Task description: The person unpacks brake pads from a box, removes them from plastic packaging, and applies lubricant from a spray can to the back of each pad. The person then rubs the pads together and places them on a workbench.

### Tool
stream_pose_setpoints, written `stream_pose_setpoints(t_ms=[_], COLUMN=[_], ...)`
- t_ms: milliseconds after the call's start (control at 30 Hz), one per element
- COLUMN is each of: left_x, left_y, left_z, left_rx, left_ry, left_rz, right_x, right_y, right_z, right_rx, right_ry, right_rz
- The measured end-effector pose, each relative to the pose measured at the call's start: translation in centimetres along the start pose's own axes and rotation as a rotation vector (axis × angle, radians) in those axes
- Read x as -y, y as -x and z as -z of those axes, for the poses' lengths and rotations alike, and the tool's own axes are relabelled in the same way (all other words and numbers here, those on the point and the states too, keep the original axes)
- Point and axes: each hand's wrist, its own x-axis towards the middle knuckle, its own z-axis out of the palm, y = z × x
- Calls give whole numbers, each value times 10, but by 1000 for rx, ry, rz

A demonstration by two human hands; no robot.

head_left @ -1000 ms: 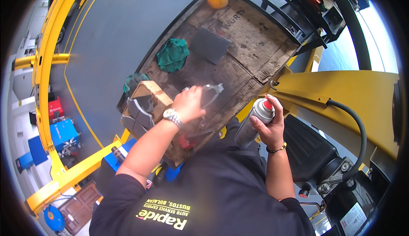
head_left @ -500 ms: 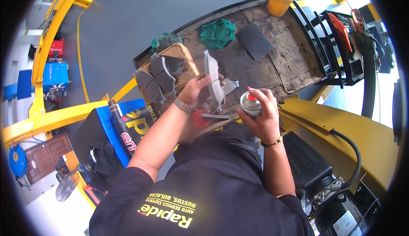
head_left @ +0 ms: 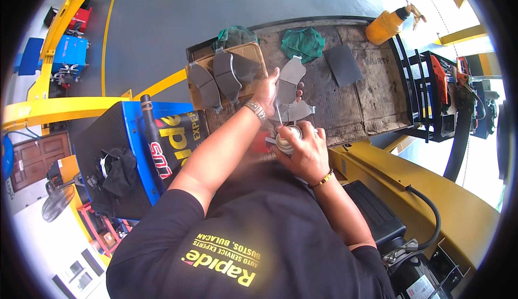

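Note:
My left hand point(head_left: 264, 95), a metal watch at its wrist, grips a grey brake pad point(head_left: 290, 79) by its edges. The pad's broad friction face is turned up. In my right hand point(head_left: 308, 156) is a spray can point(head_left: 287, 143), close to the near end of that pad, with my index finger over its top. A thin straw points from the can toward the pad. Just beyond the can, a second brake pad point(head_left: 300, 111) lies on the worn bench top. Several more pads point(head_left: 226, 75) rest on an open cardboard box point(head_left: 259, 56) left of my left hand.
Green rags point(head_left: 302, 44) and a dark flat sheet point(head_left: 343, 66) lie on the wooden bench point(head_left: 377, 102). A yellow spray bottle point(head_left: 384, 27) stands at its far right corner. A blue-edged black cart point(head_left: 108, 153) is at left, a yellow beam point(head_left: 426, 177) at right.
The held brake pad has turned from edge-on to face up. My right hand has brought the spray can left, close to the pad, and its finger now covers the top. The view has shifted.

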Motion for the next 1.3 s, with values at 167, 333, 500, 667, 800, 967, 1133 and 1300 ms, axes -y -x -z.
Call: stream_pose_setpoints(t_ms=[167, 333, 500, 667, 800, 967, 1133, 1300], left_x=[-4, -7, -10, -12, -18, -21, -23, -27], left_y=[2, 3, 5, 17, 18, 11, 6, 1], left_z=[-1, -6, -5, -22, -21, -22, -24, -21], left_rx=[52, 199, 237, 194, 182, 143, 136, 171], left_ry=[-73, -120, -236, -224, -249, -314, -377, -390], left_rz=[87, 104, 146, 152, 165, 186, 163, 182], right_x=[-10, -35, -38, -23, -25, -19, 3, 8], right_y=[-9, -10, -1, 10, 10, 14, 21, 21], right_z=[12, 22, 27, 26, 28, 28, 31, 35], right_rx=[-106, -246, -254, -203, -203, -220, -93, -50], right_ry=[28, 37, 13, 25, 26, 0, -21, -24], right_rz=[-56, -170, -169, -139, -199, -179, -64, -95])
